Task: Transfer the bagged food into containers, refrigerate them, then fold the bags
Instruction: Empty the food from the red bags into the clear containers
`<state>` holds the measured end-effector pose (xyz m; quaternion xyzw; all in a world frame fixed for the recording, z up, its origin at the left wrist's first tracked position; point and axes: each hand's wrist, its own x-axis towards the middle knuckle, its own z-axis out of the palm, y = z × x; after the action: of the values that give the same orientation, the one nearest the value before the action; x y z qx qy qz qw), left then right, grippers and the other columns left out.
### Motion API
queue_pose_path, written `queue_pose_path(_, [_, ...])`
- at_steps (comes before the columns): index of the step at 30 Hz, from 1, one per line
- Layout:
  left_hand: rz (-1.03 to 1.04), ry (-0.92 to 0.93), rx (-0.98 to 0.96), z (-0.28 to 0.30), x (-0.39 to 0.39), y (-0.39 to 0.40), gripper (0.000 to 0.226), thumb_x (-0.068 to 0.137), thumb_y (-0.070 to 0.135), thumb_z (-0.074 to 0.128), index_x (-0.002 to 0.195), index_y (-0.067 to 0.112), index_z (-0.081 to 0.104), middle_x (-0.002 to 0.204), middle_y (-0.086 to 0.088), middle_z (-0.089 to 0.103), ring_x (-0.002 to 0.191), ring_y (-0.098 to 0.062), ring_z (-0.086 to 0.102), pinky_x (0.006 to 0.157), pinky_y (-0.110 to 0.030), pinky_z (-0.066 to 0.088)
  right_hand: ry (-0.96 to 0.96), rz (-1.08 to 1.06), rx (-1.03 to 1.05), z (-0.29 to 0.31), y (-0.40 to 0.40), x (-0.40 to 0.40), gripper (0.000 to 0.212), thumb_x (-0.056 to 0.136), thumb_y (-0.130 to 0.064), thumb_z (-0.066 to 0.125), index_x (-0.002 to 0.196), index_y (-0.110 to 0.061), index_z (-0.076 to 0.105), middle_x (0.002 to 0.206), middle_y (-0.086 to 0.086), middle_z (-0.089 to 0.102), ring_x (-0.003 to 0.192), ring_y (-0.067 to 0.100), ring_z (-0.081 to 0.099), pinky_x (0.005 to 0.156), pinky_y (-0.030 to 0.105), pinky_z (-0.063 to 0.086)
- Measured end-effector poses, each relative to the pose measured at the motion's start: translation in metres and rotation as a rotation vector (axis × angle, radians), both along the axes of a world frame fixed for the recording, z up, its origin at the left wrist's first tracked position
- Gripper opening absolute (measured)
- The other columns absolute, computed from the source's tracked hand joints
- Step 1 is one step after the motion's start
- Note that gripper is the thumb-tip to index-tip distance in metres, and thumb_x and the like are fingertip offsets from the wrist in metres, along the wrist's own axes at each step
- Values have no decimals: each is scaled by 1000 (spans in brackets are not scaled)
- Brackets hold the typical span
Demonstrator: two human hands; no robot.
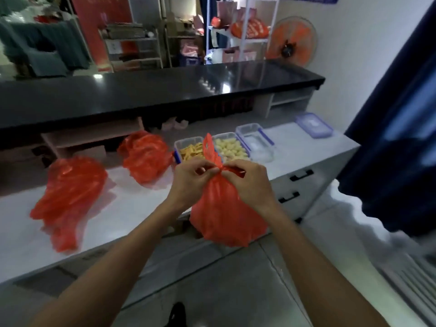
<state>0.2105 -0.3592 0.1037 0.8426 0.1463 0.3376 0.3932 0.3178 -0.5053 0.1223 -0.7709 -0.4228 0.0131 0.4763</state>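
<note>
While your left hand [188,178] and right hand [247,179] pinch the knotted neck of the full red bag [226,215], which hangs upright at the counter's [141,208] edge, the empty container [256,142] lies beyond, slightly nearer your right

**A:** What does the person's own body look like here?

**B:** Two bare forearms reach in from the bottom edge, ending in a left hand [188,179] and a right hand [249,179] — no sleeves show anywhere along them.

**A:** Any jewellery, gloves, a watch?

**B:** None is visible on the wrists or fingers. At the bottom edge, between the arms, sits a small dark shape [177,313] — possibly footwear, too blurred to tell.
</note>
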Motion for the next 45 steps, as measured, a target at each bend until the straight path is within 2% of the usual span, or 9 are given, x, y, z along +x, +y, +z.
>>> queue_pose_path(3, [-111, 25, -23, -8, 45, -30, 5, 89, 20, 76, 93, 19, 79, 87, 7, 72, 80, -9, 65, 72, -32, 54, 29, -124, 27, -10, -40, 31, 14, 83, -18, 79, 97, -18, 80, 91, -10, 76, 87, -1, 69, 82, 14, 51])
queue_pose_path(9, [-254, 37, -96, -20, 142, -70, 7, 90, 17, 75, 86, 23, 78, 78, 12, 73, 73, -3, 66, 69, -14, 45, 143, -335, 64, -26, -90, 104, 4, 84, -20, 78, 87, -21, 80, 81, -14, 75, 80, 0, 69, 78, 18, 52])
queue_pose_path(15, [-369, 86, -170, -38, 245, -74, 8, 91, 20, 72, 85, 24, 74, 77, 12, 72, 73, -8, 66, 70, -24, 48, 196, -400, 36, -28, -108, 191, 6, 85, -17, 76, 87, -23, 79, 83, -16, 74, 85, 4, 70, 81, 20, 53])
queue_pose_path(23, [-482, 131, -120, -18, 364, -75, 8, 90, 23, 75, 96, 21, 78, 87, 13, 73, 76, -7, 62, 70, -19, 47, 182, -432, 83, -12, -109, 302, 9, 88, -13, 73, 87, -20, 78, 85, -14, 75, 87, 5, 69, 80, 17, 51])
queue_pose_path(26, [-455, 108, -92, -9, 404, -74, 6, 89, 23, 75, 93, 20, 78, 83, 12, 72, 73, -7, 61, 69, -24, 49, 149, -415, 89, -10, -107, 340, 10, 89, -16, 73, 95, -22, 77, 92, -14, 74, 92, 6, 69, 84, 22, 53])
queue_pose_path(29, [-405, 73, -93, -3, 442, -74, 4, 88, 22, 75, 90, 21, 78, 81, 10, 72, 70, -10, 61, 68, -27, 50, 49, -318, 17, -8, -108, 381, 22, 88, -22, 76, 110, -25, 75, 105, -13, 72, 101, 3, 66, 89, 15, 49])
queue_pose_path(32, [-339, 59, -72, 1, 475, -73, 4, 88, 23, 76, 89, 20, 78, 80, 10, 72, 70, -10, 61, 66, -22, 47, -10, -272, -3, -4, -104, 428, 16, 87, -19, 77, 102, -19, 78, 98, -10, 74, 95, 0, 66, 85, 9, 46])
queue_pose_path(40, [83, 63, -132, 0, 536, -40, 9, 96, 19, 66, 88, 23, 68, 83, 12, 69, 78, 2, 64, 72, -15, 50, 82, -244, 129, 0, -98, 557, 4, 91, -17, 71, 91, -17, 75, 83, -11, 71, 81, 7, 67, 75, 29, 56])
queue_pose_path(45, [187, 45, -210, -7, 550, -40, 15, 96, 9, 58, 104, 22, 59, 88, 2, 71, 82, -10, 69, 75, -29, 55, 175, -142, 168, -16, -74, 593, 7, 93, -12, 66, 91, -17, 70, 81, -9, 69, 77, 10, 67, 75, 35, 57])
